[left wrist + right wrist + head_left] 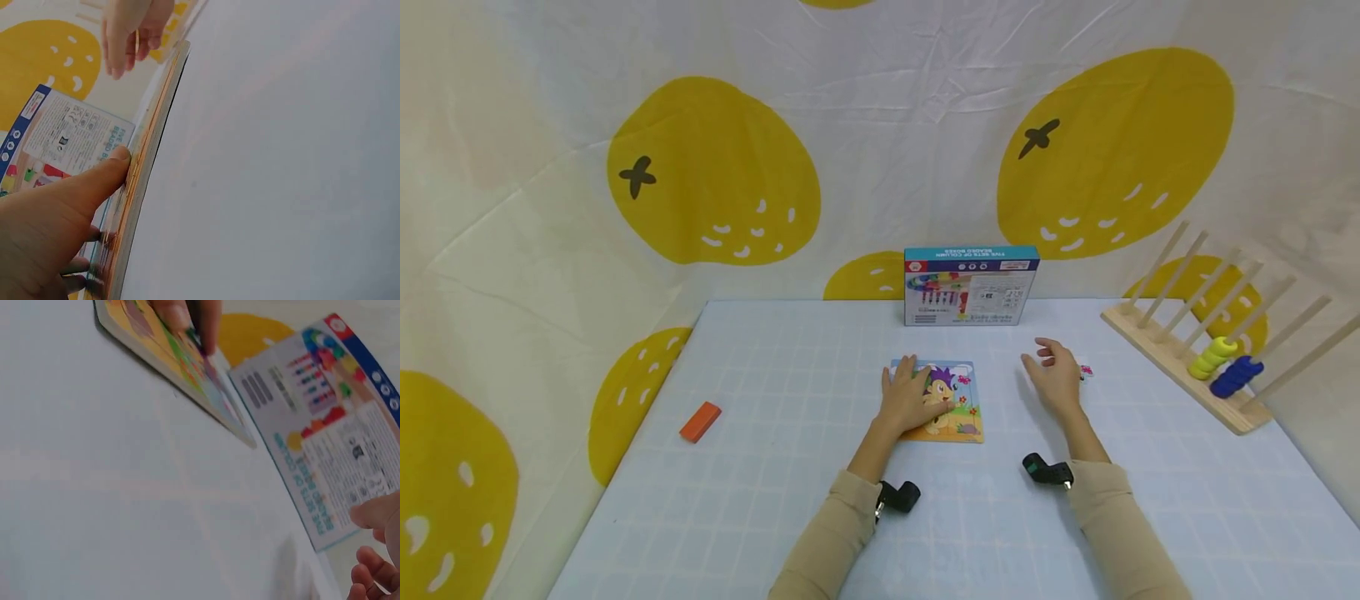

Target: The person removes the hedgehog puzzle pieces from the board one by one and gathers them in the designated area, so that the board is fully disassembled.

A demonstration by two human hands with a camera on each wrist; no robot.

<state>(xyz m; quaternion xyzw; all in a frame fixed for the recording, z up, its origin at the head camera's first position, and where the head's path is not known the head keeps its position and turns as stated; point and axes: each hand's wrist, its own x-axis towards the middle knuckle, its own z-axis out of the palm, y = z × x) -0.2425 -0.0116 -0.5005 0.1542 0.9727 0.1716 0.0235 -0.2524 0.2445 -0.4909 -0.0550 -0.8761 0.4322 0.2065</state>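
Your worktop (760,508) carries a wooden peg rack (1172,363) with yellow beads (1212,358) and blue beads (1236,377) at right, and a beaded-boxes carton (970,292) standing at the back. The cartoon jigsaw board (946,390) lies in front of the carton, under your left hand (912,406), whose spread fingers rest on it unclenched. Your right hand (1055,377) is to its right, fingers loosely bent and empty. An orange block (700,422) lies far left; a small printed piece (1086,370) shows just beside your right hand
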